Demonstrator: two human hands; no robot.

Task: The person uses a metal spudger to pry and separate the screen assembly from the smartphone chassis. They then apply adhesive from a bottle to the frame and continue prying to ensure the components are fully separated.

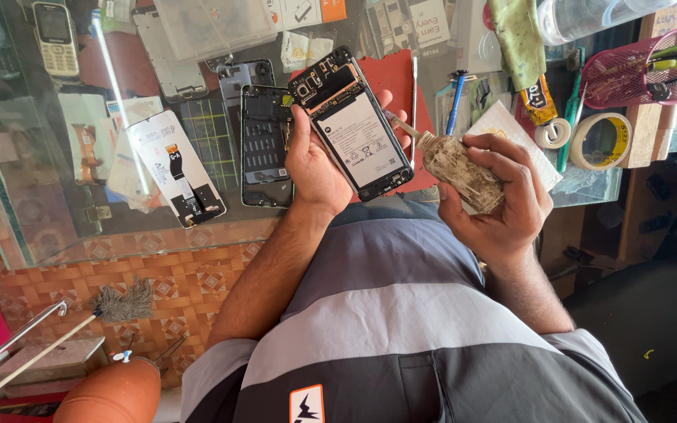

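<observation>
Two hands work above a glass desk [56, 227] that spreads across the upper view. On it lie a white panel with a flex cable [174, 168], a dark phone frame [264, 145] and, far back, a small keypad phone [55, 37]. At the right stand a pink mesh basket [628, 74] of pens and a roll of tape [601, 141]. The left hand [315, 168] is wrapped around an opened phone [352, 125], its back off and the white battery showing, tilted over the desk's near edge. The right hand [503, 204] is closed on a grimy little bottle [456, 166], whose thin nozzle points at the phone's right edge, just beside it.
</observation>
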